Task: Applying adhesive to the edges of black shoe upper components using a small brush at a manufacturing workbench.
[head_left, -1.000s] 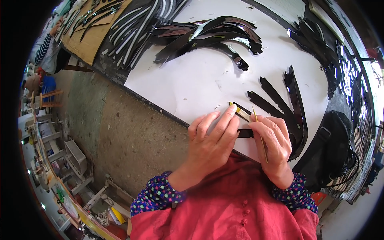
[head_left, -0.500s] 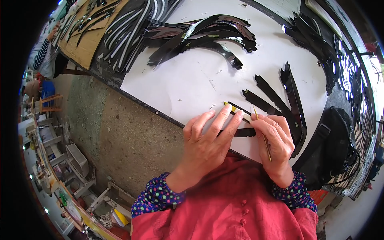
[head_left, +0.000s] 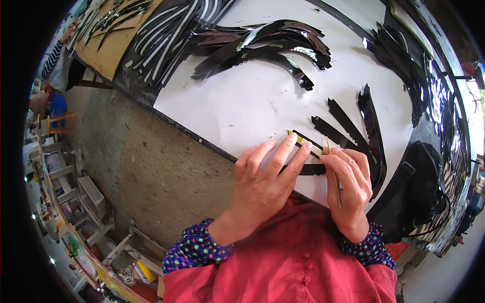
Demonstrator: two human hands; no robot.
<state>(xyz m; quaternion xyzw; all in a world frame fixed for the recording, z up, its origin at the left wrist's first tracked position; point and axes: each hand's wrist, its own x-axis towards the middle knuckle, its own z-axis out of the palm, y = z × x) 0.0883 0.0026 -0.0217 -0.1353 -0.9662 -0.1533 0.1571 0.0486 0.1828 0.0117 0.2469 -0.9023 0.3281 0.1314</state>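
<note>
My left hand (head_left: 265,184) lies with its fingers spread, the fingertips pressing on a narrow black strip (head_left: 305,136) edged with a yellow and pale band (head_left: 316,149). Opposite it, my right hand (head_left: 348,182) is closed in a pinch around a thin yellowish stick (head_left: 338,194), its upper end rising above the fingers. The right fingertips are at the right end of the narrow strip; whether they grip it too is unclear. Partly under my left fingers lies another black strip (head_left: 312,169) with a notched end.
Several loose black strips (head_left: 371,121) fan out beyond my right hand. A pile of curved glossy black strips (head_left: 262,43) lies farther off on the white board (head_left: 202,108). A black bag (head_left: 424,187) is at the right. A person's striped sleeve (head_left: 52,59) shows far left.
The whole view has shifted slightly. Both hands stay at the same strip, and the stick in my right hand now stands a little more upright.
</note>
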